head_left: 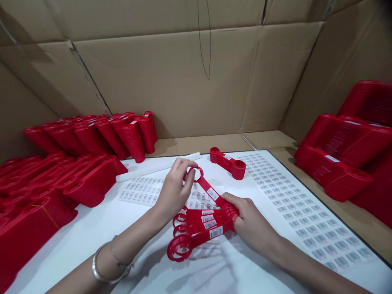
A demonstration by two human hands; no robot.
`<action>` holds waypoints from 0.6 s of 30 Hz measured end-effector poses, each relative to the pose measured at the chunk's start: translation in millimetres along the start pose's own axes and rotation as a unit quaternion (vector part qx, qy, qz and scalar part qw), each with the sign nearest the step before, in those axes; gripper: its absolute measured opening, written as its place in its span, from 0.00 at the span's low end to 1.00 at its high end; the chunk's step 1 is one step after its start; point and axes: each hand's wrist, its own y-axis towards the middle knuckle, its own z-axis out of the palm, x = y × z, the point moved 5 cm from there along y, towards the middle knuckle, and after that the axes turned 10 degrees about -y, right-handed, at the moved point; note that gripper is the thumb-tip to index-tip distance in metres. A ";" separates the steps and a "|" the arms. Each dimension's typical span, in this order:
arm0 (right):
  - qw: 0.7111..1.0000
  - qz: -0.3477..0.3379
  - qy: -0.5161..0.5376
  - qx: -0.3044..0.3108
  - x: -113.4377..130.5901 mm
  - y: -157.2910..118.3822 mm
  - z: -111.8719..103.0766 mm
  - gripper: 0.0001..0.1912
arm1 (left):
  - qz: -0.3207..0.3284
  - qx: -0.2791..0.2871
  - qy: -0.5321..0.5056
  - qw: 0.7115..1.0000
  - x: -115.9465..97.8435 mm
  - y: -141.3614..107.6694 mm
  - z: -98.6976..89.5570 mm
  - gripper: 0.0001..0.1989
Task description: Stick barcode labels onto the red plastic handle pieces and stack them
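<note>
We find the left hand (pixel 174 192) pinching the ring end of one red moulded plastic bar (pixel 211 191), its fingers (pixel 183 165) curled narrowly around the ring's rim, so this bar tilts up away from the others. The right hand (pixel 251 222) wraps its fingers (pixel 229 200) over the gathered ends of a fanned bundle of bars (pixel 199 224), which rests on the white tabletop (pixel 76 245) just in front of us. (A bangle (pixel 105 265) and a thin chain (pixel 121 260) sit on the left wrist.)

We judge these bars to be light and stiff, with a smooth surface that could slip a little. The flat shaft or the thick end looks like the surest place to take hold, while the thin ring rims may give slightly.

Counting, we make it five bars in the hands, the tilted one included, each with a barcode label (pixel 216 232), and one more bar (pixel 227 163) lying apart on the tabletop. Two sheets of barcode labels lie there too, one (pixel 143 191) by the left hand and one (pixel 300 216) to the right, with one white rod (pixel 157 167) behind them. Two banks of stacked red bars, left (pixel 92 181) and right (pixel 337 163), are too packed to count, and cardboard lining (pixel 165 77) walls the back.
</note>
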 end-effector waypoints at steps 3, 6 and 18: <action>1.000 0.015 0.025 -0.008 -5.7 2.1 -1.9 0.19 | -0.015 0.003 -0.005 1.000 2.7 1.9 -2.8 0.06; 0.999 0.024 0.036 -0.017 -9.5 5.6 -6.2 0.19 | -0.005 0.004 -0.004 1.000 4.3 0.2 -0.6 0.08; 0.999 0.016 0.027 -0.039 -9.0 9.2 -11.9 0.17 | -0.062 0.082 0.056 0.993 18.3 -1.6 9.5 0.11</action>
